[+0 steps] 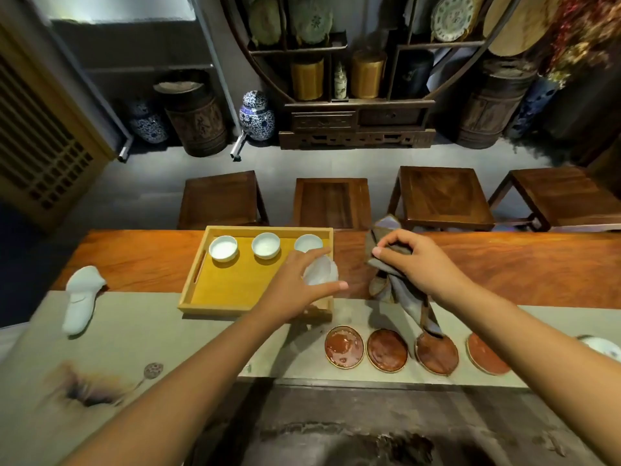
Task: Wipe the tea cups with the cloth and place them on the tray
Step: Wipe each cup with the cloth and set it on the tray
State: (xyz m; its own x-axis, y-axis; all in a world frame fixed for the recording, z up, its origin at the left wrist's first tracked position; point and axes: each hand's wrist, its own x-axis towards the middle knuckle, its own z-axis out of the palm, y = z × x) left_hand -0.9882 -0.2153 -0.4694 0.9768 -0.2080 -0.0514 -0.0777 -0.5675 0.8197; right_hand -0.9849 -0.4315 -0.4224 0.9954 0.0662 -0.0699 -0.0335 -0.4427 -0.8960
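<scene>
The left hand [295,284] holds a blurry white cup [321,270] over the right edge of the tray [235,290], mid frame. The right hand [416,260] grips the brown cloth [400,287], right of the tray. Three cups [265,245] sit in a row at the tray's far side. Four round coasters [386,349] lie lower right.

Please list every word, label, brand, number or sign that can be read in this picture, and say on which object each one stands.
No text can be read.
Plate on the shelf: a mark at its centre, too blurred to read.
Dark carved barrel: a carved mark, too blurred to read.
Tray, tea cups, cloth: no text.
</scene>
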